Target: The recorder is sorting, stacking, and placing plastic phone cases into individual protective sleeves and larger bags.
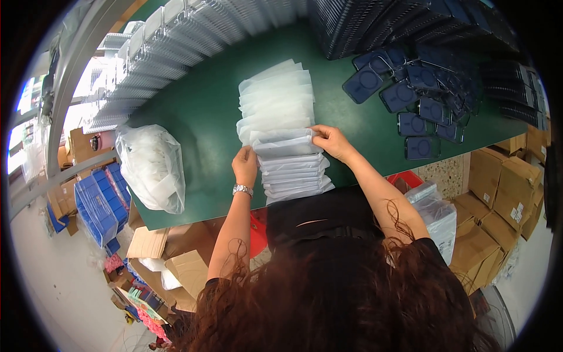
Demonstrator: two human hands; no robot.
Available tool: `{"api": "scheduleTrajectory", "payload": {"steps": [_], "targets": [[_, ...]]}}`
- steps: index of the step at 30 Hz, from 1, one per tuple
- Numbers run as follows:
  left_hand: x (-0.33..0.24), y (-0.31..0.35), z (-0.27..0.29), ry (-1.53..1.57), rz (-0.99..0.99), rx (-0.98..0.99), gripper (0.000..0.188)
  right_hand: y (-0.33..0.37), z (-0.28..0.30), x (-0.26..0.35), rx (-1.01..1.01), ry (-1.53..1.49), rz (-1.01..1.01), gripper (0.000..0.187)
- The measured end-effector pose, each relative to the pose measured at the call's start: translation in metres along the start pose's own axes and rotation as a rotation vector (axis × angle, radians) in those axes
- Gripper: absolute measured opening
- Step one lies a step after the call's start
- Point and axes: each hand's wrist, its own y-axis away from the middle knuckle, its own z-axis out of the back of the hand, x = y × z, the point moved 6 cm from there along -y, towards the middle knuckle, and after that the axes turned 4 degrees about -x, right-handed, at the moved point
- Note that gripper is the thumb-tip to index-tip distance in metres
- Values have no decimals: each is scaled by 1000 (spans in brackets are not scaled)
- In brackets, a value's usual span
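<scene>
On the green table in front of me lies an overlapping row of frosted plastic bags (pixel 275 102). The far ones are spread flat, while the near ones (pixel 295 179) sit closer together with their edges raised. My right hand (pixel 332 142) pinches the right end of one bag's edge (pixel 282 136) in the middle of the row. At the left side of that same bag, my left hand (pixel 245 166) is closed with its fingertips on the edge; a wristwatch (pixel 243 189) is on that wrist. The bags partly hide the left fingertips.
A clear bag stuffed with white plastic (pixel 151 167) stands left on the table (pixel 205 117). Dark blue phone cases (pixel 404 94) lie in a loose pile at the right. Clear cases (pixel 176 44) and dark cases (pixel 375 23) stand in rows along the far edge. Cardboard boxes (pixel 484 176) are at the right.
</scene>
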Motion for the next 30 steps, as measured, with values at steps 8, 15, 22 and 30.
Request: {"api": "scheduleTrajectory", "payload": {"steps": [8,15,22,30], "targets": [[19,-4,-1,89,43,31,16,-7,3,3,-12,109,-68,23],[26,-4,4,66,174,-19,18,-20,91,32,-196,203,-70,18],[-17,15,10,296,26,-63,17,-3,291,113,-717,265,157,32],[-14,5,-1,-122,-26,56,29,6,131,108,-518,432,132,24]]}}
